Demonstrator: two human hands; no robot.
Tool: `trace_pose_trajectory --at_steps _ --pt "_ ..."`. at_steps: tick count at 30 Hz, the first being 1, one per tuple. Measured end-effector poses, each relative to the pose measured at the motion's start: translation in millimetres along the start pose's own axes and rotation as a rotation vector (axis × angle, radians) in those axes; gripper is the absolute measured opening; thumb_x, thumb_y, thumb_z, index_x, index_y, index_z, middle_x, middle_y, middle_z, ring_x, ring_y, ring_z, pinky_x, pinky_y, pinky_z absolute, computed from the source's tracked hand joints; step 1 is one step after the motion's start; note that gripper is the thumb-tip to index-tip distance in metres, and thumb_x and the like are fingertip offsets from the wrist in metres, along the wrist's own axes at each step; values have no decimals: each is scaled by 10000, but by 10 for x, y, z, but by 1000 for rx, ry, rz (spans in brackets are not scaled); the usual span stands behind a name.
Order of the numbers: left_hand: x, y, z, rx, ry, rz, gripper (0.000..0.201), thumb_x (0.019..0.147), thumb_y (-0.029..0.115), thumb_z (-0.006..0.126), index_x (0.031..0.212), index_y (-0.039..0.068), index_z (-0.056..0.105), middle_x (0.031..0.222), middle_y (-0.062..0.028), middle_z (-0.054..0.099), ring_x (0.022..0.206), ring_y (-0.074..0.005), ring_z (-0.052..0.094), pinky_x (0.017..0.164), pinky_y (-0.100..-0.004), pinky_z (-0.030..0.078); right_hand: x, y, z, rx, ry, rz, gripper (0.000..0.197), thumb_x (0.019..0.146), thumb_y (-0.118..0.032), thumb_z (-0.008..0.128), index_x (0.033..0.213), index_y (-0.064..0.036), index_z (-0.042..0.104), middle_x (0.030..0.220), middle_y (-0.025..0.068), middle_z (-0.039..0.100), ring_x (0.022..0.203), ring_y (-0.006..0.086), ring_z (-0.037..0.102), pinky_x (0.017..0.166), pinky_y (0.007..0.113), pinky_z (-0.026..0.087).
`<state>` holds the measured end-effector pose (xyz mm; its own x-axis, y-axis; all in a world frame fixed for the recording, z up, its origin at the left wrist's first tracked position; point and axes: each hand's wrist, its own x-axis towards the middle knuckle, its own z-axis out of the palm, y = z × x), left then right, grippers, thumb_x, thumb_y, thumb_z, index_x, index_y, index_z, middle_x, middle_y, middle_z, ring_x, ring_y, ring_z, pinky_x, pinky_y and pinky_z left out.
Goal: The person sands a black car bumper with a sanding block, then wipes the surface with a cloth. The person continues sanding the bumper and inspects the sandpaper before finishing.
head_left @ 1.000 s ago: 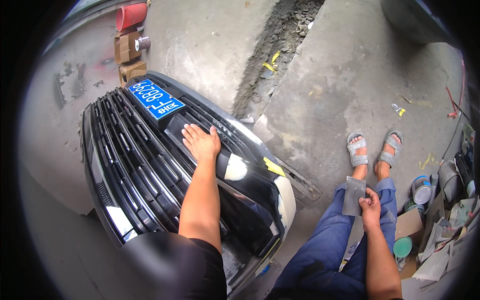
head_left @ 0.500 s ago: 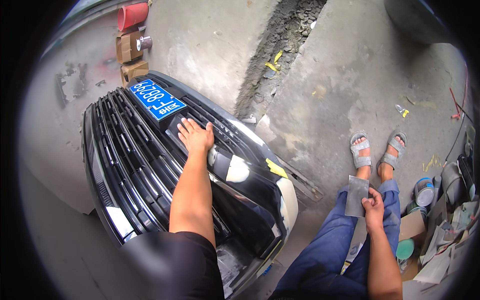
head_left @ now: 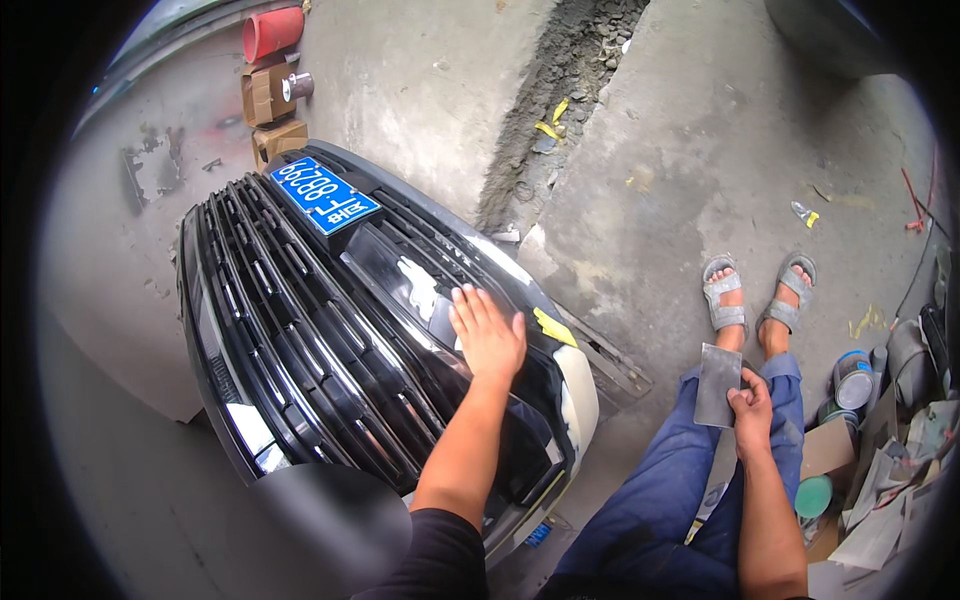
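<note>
My left hand point(head_left: 488, 337) lies flat, fingers stretched, on the glossy black car bumper point(head_left: 405, 262) with its slatted grille point(head_left: 290, 310). Just beyond its fingertips shows a whitish patch point(head_left: 420, 288) on the black surface. Part of the bumper is hidden beneath the palm and forearm. Over my lap, my right hand point(head_left: 752, 410) pinches a grey rectangular sheet that looks like sandpaper point(head_left: 718, 385) between thumb and fingers, apart from the bumper. A blue licence plate point(head_left: 325, 195) is fixed at the bumper's middle, and yellow tape point(head_left: 553, 327) sticks near its corner.
Cartons point(head_left: 268, 95) and a red bucket point(head_left: 272, 35) stand at the far left. A rubble-filled trench point(head_left: 530, 150) crosses the concrete floor. Paint cans point(head_left: 851, 385), a green-topped tub point(head_left: 813, 496) and paper scraps point(head_left: 880, 510) crowd the right side by my legs.
My left hand has slid along the bumper, away from the plate and toward the right corner, uncovering the whitish patch. My right hand still holds the grey sheet in about the same place.
</note>
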<state>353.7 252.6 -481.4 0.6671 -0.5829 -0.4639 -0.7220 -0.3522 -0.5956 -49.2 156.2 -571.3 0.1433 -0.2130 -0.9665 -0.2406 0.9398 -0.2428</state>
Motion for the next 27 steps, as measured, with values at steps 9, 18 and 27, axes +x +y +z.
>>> trace_pose_trajectory --at_steps 9,18,27 --pt "-701 295 233 -172 -110 116 865 919 489 509 1479 -95 206 1572 -272 140 1479 -417 57 1175 -562 47 -15 -74 -77 0 -20 -4 473 888 -9 616 1339 19 475 735 -56 494 662 31 447 610 181 364" --pt "-719 444 266 -185 -14 -61 916 897 465 552 1468 -134 159 1554 -341 70 1449 -512 0 1172 -566 26 -63 -75 -141 -58 -39 19 464 884 -15 627 1327 13 490 732 -57 493 653 32 439 607 186 369" --pt "-525 108 169 -157 90 -120 861 923 457 527 1451 -146 213 1553 -328 125 1470 -445 63 1180 -544 41 -75 35 -254 -62 -75 5 483 882 -7 628 1337 17 469 732 -53 500 645 33 442 596 184 360"
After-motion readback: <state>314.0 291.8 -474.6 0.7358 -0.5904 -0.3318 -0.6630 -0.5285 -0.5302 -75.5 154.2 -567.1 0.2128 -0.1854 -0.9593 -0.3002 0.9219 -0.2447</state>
